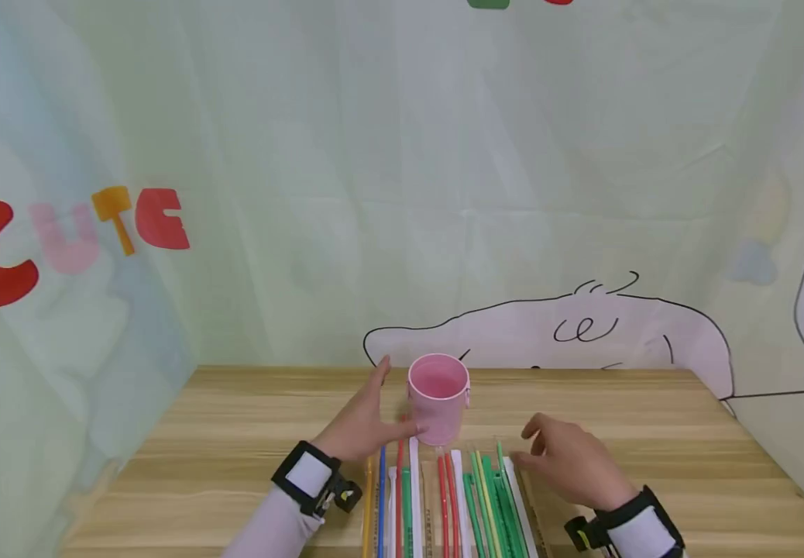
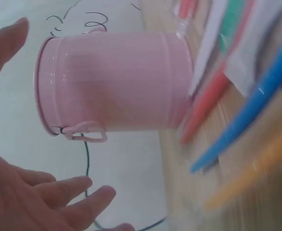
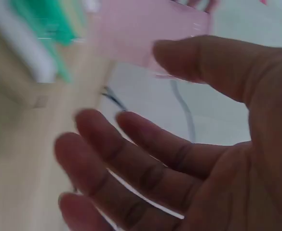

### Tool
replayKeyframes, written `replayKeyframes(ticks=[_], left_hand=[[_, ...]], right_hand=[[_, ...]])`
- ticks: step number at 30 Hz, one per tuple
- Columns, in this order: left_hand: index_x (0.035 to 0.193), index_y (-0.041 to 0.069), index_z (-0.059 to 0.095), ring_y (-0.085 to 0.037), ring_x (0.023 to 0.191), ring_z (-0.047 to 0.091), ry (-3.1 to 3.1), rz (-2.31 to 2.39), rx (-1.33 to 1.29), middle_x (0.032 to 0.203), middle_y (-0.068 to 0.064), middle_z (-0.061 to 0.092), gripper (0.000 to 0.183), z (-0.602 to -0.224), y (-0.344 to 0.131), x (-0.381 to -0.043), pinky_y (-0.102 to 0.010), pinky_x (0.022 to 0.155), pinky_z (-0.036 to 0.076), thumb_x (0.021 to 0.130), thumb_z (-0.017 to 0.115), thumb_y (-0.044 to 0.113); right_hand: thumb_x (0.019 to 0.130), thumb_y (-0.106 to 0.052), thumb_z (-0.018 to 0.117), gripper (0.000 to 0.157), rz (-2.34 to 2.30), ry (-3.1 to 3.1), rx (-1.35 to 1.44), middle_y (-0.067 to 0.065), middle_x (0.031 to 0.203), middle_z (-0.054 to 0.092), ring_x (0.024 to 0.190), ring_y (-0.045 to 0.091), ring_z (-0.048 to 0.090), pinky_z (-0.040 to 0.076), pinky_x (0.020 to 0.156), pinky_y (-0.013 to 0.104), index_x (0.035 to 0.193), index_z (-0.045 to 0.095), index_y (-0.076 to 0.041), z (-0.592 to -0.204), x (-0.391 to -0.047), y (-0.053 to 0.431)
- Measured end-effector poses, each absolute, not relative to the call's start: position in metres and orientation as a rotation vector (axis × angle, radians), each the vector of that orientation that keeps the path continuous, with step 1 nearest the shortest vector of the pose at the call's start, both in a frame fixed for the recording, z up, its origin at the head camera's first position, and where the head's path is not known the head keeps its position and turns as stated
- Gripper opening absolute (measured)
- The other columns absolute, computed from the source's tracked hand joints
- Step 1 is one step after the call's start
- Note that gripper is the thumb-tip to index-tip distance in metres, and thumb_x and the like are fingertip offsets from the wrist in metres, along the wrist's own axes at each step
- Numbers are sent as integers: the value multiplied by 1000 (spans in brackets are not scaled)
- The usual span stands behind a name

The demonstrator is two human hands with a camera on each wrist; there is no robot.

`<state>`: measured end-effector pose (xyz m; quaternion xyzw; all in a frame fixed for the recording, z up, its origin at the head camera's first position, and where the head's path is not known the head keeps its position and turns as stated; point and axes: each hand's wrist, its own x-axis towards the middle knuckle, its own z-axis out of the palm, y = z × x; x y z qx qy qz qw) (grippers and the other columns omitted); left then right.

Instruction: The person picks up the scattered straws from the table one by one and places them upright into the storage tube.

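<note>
A small pink metal bucket (image 1: pixel 438 415) stands upright behind a row of thin, straw-like sticks (image 1: pixel 454 504), several of them in clear or white wrappers. My left hand (image 1: pixel 363 426) is spread at the bucket's left side; in the left wrist view, a gap shows between its fingers (image 2: pixel 73 192) and the wall of the bucket. Over the right end of the row hovers my right hand (image 1: pixel 576 461), loosely bent. Nothing lies between its fingers (image 3: pixel 131 163) in the right wrist view. The bucket's inside looks pink, with no stick visible in it.
The sticks lie side by side at the front of the wooden table (image 1: pixel 249 434): orange (image 1: pixel 368 504) and blue (image 1: pixel 382 504) at left, green (image 1: pixel 510 511) at right. A printed cloth backdrop (image 1: pixel 402 194) hangs behind the table's far edge.
</note>
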<state>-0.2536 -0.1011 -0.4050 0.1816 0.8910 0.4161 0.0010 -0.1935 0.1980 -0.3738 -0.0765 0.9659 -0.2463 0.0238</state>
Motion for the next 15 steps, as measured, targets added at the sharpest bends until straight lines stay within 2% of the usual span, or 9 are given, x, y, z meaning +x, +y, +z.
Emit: replayKeyframes(ticks=[3,6,12,15], left_hand=[[156,16,3,-31,136,26,2722,1373,609,157,-16,21,119,-405,-99,-263,-61,104,35,73,80,51],[156,15,5,-29,135,29,2662,1415,637,156,-15,24,119,-407,-96,-270,-61,101,38,71,82,49],[156,16,8,-27,133,31,2573,1483,645,153,-9,32,121,-415,-89,-282,-67,103,32,68,86,44],[155,14,11,-27,130,34,2548,1502,669,148,-8,38,120,-419,-84,-286,-67,102,32,67,87,44]], right_hand=[[82,-30,74,21,-660,2966,-198,-1,64,59,54,15,49,42,47,32,83,64,-11,-387,-186,206],[78,-29,77,23,-593,2989,-213,-5,58,54,51,14,45,38,46,32,70,60,-16,-402,-179,211],[72,-27,74,24,-628,2976,-269,-7,55,52,49,13,44,37,44,31,61,54,-18,-420,-166,213],[73,-25,73,26,-634,2953,-227,-6,53,50,49,13,43,35,44,30,58,53,-18,-424,-163,212]])
